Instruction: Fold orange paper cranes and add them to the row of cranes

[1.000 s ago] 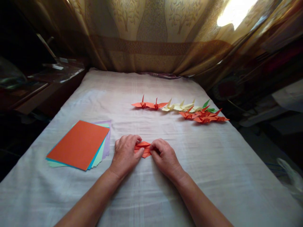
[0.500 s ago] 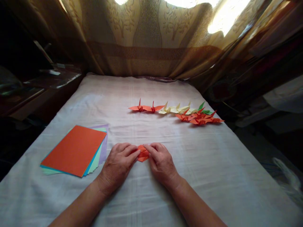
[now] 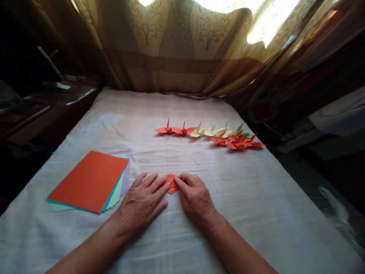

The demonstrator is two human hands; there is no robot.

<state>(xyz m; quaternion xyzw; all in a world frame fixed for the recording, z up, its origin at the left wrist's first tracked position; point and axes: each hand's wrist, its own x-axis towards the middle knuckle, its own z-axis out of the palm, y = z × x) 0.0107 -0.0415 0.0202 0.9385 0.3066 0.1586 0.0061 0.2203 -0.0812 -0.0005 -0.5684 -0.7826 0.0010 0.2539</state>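
Observation:
A small folded piece of orange paper (image 3: 172, 185) lies on the white cloth between my two hands, its sides partly covered by fingers. My left hand (image 3: 145, 196) rests flat with its fingers spread, the fingertips pressing on the paper's left side. On the right side, my right hand (image 3: 195, 194) pinches the paper's edge between thumb and forefinger, with the other fingers curled under. To the left lies a fanned stack of paper sheets (image 3: 89, 180), orange on top, with blue, pale green and purple edges showing below.
Folded paper cranes stand farther back: two orange ones (image 3: 176, 130), several cream ones (image 3: 212, 131), a green one (image 3: 242, 131) and an orange cluster (image 3: 238, 142). A patterned curtain (image 3: 171, 45) hangs behind the cloth-covered surface (image 3: 137, 114). Dark furniture (image 3: 65, 91) borders it on the left.
My left hand has flattened and spread its fingers, its thumb coming off the orange paper. My right hand keeps its pinch at nearly the same spot.

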